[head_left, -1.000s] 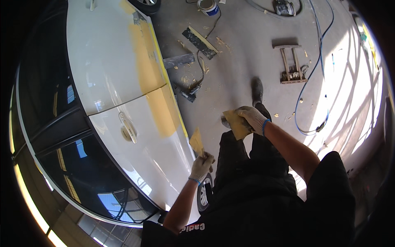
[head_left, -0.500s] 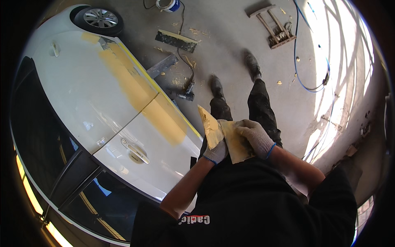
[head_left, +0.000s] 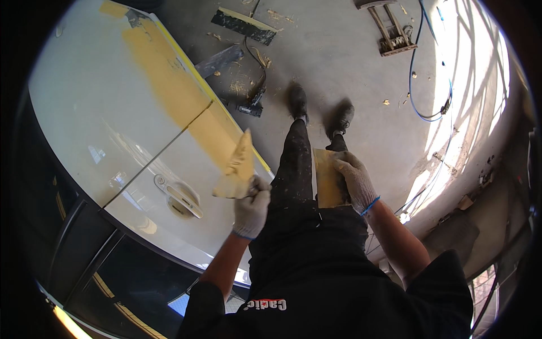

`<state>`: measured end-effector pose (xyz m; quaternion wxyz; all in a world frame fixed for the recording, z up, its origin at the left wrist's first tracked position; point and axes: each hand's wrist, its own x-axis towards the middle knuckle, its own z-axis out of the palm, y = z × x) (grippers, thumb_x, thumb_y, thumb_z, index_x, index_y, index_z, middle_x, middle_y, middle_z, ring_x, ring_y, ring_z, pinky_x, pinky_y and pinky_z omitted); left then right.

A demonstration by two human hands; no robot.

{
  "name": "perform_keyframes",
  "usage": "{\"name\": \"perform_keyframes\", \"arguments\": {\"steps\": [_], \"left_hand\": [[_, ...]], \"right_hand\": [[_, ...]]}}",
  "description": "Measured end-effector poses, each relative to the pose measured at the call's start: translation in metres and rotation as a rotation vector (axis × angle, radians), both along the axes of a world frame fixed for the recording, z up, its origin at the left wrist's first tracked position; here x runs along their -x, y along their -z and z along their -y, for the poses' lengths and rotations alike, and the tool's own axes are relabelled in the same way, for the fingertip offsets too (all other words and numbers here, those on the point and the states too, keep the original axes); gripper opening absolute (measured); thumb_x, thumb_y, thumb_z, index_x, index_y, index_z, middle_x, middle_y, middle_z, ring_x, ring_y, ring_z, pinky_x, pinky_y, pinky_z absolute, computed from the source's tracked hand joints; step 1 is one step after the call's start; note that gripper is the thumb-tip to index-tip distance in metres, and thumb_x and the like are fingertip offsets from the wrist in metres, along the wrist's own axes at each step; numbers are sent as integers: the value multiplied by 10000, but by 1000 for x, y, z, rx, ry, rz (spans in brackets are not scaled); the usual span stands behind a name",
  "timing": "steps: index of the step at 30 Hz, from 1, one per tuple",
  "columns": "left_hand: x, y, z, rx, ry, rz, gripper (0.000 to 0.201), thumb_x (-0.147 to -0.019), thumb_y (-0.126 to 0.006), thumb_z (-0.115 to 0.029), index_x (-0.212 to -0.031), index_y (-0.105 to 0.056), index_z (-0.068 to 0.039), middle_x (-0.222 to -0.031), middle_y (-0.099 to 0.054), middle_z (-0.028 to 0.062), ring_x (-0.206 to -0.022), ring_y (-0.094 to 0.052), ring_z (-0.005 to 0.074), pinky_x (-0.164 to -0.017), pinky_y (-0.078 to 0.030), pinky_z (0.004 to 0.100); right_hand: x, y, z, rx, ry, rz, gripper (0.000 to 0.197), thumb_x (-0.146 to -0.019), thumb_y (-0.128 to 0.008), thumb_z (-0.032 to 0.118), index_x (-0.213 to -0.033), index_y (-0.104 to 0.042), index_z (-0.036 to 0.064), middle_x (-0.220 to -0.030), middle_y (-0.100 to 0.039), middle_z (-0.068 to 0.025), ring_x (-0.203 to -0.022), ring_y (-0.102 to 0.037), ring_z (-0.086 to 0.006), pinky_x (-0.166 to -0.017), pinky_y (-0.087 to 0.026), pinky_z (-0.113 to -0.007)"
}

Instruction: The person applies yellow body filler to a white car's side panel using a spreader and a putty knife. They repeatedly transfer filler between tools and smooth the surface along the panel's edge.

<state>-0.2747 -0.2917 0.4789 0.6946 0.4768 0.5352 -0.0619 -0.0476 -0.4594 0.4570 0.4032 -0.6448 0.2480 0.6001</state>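
My left hand [head_left: 252, 212], in a pale knit glove, is closed on a putty knife [head_left: 236, 172] whose blade is covered with yellowish filler. The blade points up and away, in front of the white car's side. My right hand [head_left: 355, 179], also gloved, grips a flat rectangular spreader plate [head_left: 327, 182] smeared with yellow and dark residue, held upright over my thighs. Left of me, the white car [head_left: 96, 96] carries a long patch of yellow filler [head_left: 161, 79] along its lower doors. A door handle [head_left: 179, 198] is near my left hand.
Yellow tape [head_left: 192, 73] edges the car's lower side. On the floor are a long black sanding block [head_left: 244, 25], a corded tool [head_left: 251, 107], and filler scraps. A small wooden stand [head_left: 389, 31] and a blue hose [head_left: 411, 85] lie farther right.
My hands have moved apart: the left, with the putty knife, went left toward the car. The right keeps the plate nearly in place. My feet and view have shifted.
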Motion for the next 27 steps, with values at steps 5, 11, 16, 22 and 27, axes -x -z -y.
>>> {"name": "perform_keyframes", "arguments": {"steps": [5,11,16,22,27], "left_hand": [[92,-70,-52,-282,-436,-465,165,-959,-587,0,-1090,-685,-26,-880,-678,35,-623,-560,59,-486,-437,216],[119,-45,-62,-588,-173,-555,407,-921,-516,28,-1301,-636,114,-1314,-694,201,-1087,-662,243,-958,-514,343],[112,19,-60,-674,-326,-713,336,-919,-532,6,-1216,-671,83,-1062,-710,104,-846,-642,164,-760,-520,297],[117,61,-22,-716,-503,-815,110,-934,-629,-10,-1027,-686,5,-743,-585,-15,-497,-406,17,-443,-301,183],[81,61,-1,-500,-611,-1047,81,-975,-598,41,-983,-675,16,-973,-674,79,-891,-608,190,-853,-505,317]], "right_hand": [[7,29,-74,-140,-212,195,306,-1022,-533,235,-1196,-672,26,-1000,-640,-55,-843,-586,-117,-718,-514,-281],[23,45,-201,-450,-623,164,256,-934,-612,104,-1164,-678,14,-892,-647,-69,-788,-603,-155,-749,-523,-330],[73,139,-263,-829,-851,601,231,-948,-638,101,-1156,-711,32,-967,-689,-181,-869,-681,-315,-773,-546,-396],[133,198,-288,-1013,-821,687,278,-918,-671,102,-1188,-737,113,-990,-689,-99,-875,-668,-297,-782,-573,-405],[135,221,-292,-1096,-922,878,339,-872,-710,134,-1210,-726,157,-963,-681,-50,-861,-654,-239,-739,-564,-379]]}}
